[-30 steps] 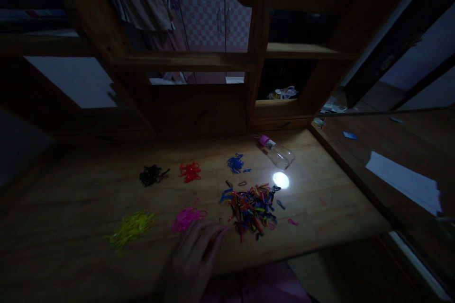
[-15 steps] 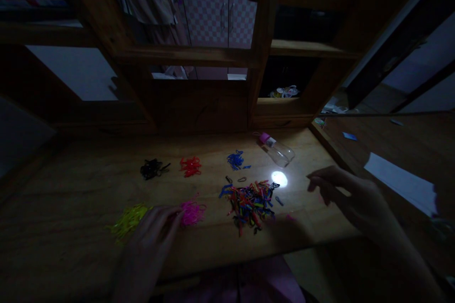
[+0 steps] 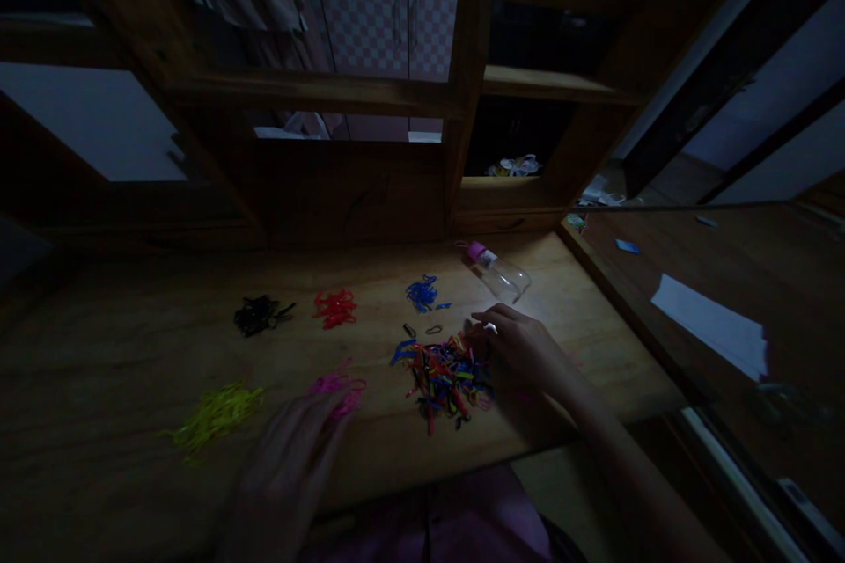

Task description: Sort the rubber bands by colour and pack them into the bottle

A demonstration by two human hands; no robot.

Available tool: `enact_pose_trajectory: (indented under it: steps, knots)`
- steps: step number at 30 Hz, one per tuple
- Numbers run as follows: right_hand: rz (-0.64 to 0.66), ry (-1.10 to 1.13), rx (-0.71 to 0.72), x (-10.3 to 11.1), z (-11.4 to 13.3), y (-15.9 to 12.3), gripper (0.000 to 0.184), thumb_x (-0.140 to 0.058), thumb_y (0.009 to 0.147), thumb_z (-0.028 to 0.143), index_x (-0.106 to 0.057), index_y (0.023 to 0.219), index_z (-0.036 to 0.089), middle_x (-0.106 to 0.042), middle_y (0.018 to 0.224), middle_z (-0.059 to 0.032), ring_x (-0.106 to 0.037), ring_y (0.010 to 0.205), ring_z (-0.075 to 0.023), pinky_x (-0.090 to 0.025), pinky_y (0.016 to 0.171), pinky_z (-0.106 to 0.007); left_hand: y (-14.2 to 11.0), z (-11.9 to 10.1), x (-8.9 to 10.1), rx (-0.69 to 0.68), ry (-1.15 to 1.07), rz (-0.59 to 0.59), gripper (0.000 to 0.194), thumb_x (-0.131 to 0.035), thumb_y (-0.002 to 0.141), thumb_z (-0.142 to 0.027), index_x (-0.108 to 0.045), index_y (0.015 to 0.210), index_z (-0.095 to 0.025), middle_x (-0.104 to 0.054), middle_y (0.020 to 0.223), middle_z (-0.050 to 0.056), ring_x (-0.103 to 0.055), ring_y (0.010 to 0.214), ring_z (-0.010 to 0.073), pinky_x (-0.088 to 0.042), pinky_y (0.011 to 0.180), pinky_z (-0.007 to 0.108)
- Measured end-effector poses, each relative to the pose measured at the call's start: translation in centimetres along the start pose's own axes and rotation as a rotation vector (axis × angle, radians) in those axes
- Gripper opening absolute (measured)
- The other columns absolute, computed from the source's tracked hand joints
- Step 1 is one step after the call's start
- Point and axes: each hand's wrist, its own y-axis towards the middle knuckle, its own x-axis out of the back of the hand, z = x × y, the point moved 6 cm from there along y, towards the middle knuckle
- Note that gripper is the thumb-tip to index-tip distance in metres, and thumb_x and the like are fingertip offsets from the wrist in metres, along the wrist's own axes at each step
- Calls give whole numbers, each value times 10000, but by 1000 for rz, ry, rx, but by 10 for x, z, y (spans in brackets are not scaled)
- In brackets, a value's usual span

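Note:
Small coloured loops that look like rubber bands lie in piles on the wooden desk. My right hand (image 3: 518, 343) is at the upper right edge of the mixed pile (image 3: 449, 378), fingers bent and tips drawn together; whatever they pinch, if anything, is too small to make out. Over the near side of the pink pile (image 3: 336, 391) lies my left hand (image 3: 290, 457), slightly blurred, its fingers extended with a gap beside the thumb. A yellow pile (image 3: 217, 418) sits to its left. Farther back are the black pile (image 3: 257, 315), the red pile (image 3: 335, 308) and the blue pile (image 3: 421, 292).
A clear bottle with a purple cap (image 3: 498, 271) lies on its side behind my right hand. Two dark loops (image 3: 434, 329) rest behind the mixed pile. Wooden shelving (image 3: 349, 193) rises at the back. White paper (image 3: 709, 325) lies on the surface to the right.
My right hand has moved left from the bare desk to the mixed pile. My left hand stays by the pink pile, its fingers now lower over it. The view has shifted slightly right.

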Motion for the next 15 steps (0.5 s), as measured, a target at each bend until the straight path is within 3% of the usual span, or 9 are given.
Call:
enact_pose_trajectory:
  steps: [4, 10, 15]
  knots:
    - [26, -5, -22, -1, -3, 4, 182, -525, 945, 255, -688, 1023, 234, -715, 990, -60, -682, 820, -181, -488, 737, -285, 21, -34, 9, -92, -124, -56, 442, -356, 904, -25, -634, 1206, -187, -678, 1190, 65, -585, 1122, 225, -424, 1032, 374]
    - [5, 96, -79, 6, -1, 5, 249, -585, 867, 236, -612, 1112, 207, -698, 857, -33, -636, 676, -152, -455, 631, -263, 39, -64, 4, -126, -367, 5, 402, -395, 923, -26, -630, 1205, -191, -699, 1155, 38, -605, 1079, 178, -486, 983, 313]
    - [-4, 269, -60, 14, 1, -2, 377, -559, 805, 156, -546, 1180, 198, -667, 858, -27, -586, 655, -132, -456, 615, -254, 42, -68, -12, 65, -642, 99, 335, -409, 971, -92, -629, 1185, -224, -699, 1114, 26, -637, 1040, 149, -521, 965, 276]
